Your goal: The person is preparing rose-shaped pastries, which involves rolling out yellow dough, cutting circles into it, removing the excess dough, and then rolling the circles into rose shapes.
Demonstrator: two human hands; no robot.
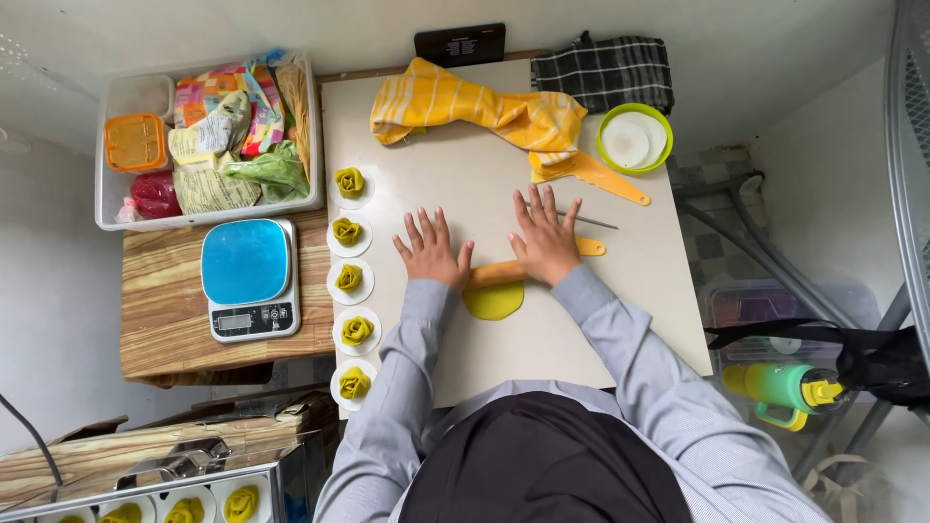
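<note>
Rolling pin (504,271) (orange, lying crosswise) sits on the pale surface (639,291) under both palms. Left hand (433,250) presses on its left part, fingers (418,230) spread and flat, not wrapped around it. Right hand (545,237) presses on its right part, fingers likewise fanned out and extended; the pin's right tip sticks out past that hand. Yellow-green dough disc (493,302) lies flat just below the pin, touching it, between the two grey sleeves. A thin metal tool (593,222) lies just beyond the right fingertips, and an orange scraper (593,174) lies further out. Yellow striped cloth (475,108) is bunched at the far edge, with a green-rimmed bowl (635,138) beside it and a dark checked cloth (603,70) behind. Along the left edge, five rose-shaped green dough pieces (350,181) sit in a column, each on its own white round. Further left, a blue-topped kitchen scale (248,276) stands on a wooden table (165,310), and a clear bin (208,136) of packets behind it (contents too jumbled to sort).
</note>
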